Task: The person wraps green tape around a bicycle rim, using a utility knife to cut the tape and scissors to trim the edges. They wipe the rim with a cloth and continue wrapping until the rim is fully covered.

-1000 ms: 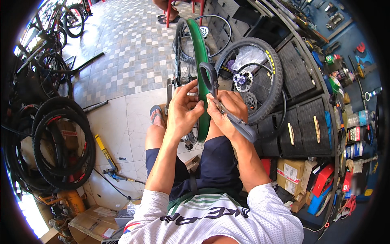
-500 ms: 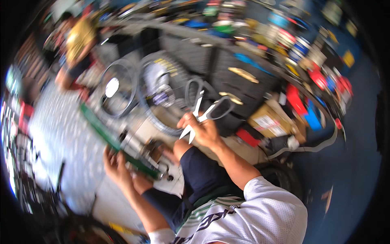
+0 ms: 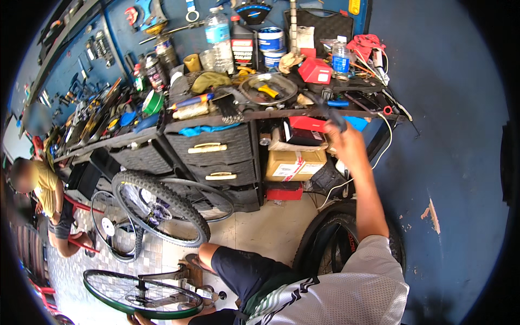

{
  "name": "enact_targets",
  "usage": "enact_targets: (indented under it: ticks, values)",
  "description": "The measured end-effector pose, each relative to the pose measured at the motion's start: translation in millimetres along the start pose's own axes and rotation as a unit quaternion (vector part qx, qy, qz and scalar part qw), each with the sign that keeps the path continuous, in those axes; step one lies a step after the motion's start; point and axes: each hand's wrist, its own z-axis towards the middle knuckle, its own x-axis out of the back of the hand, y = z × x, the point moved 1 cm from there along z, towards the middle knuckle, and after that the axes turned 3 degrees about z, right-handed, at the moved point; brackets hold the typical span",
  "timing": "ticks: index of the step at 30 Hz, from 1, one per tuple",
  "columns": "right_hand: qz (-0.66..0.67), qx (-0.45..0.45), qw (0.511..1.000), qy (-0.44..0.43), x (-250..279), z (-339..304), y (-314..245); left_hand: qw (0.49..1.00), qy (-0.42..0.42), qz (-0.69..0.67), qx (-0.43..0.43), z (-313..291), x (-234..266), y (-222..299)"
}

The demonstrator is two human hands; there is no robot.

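A bicycle wheel (image 3: 116,306) with a green rim sits low at the left, mounted at a metal wheel stand (image 3: 187,287). At the lower edge, my left hand (image 3: 138,318) grips the near side of its rim; much of the hand is out of the picture. My right arm stretches forward to the workbench's front edge. There my right hand (image 3: 348,142) is closed on the scissors (image 3: 331,115), whose dark grey handles point at the bench top and are blurred. The blades are hidden by my hand.
The cluttered workbench (image 3: 254,115) carries bottles, tubs, a metal tray (image 3: 290,97) and many tools. Beneath it are drawers (image 3: 208,162) and a cardboard box (image 3: 295,164). Wheels (image 3: 162,208) lean in front, tyres (image 3: 325,238) stand at the right. A person (image 3: 51,189) sits far left.
My view has swung right and up toward the workbench. My right hand has carried the scissors from above my lap out to the bench edge. My left hand has stayed at the green-rimmed wheel.
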Motion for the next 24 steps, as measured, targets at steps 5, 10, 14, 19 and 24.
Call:
enact_targets:
  ticks: [5,10,14,19,24]
  values:
    - [-0.26,-0.08,0.961,0.059,86.9,51.9,62.3,0.999,0.004,-0.028,0.02,16.3,-13.5,-3.6]
    - [-0.173,0.058,0.979,0.092,84.6,100.3,85.8,0.997,0.078,0.027,-0.004,19.7,10.3,-17.9]
    - [-0.071,-0.05,0.993,0.083,81.3,123.1,78.7,0.997,0.06,0.051,-0.015,30.3,-0.7,-8.5]
    - [-0.203,-0.123,0.951,0.197,118.3,174.7,111.2,0.998,0.053,0.029,-0.015,47.4,-21.5,-12.7]
    - [-0.309,-0.192,0.931,0.03,88.4,232.8,150.7,0.995,0.091,0.049,-0.015,56.7,-9.3,-33.7]
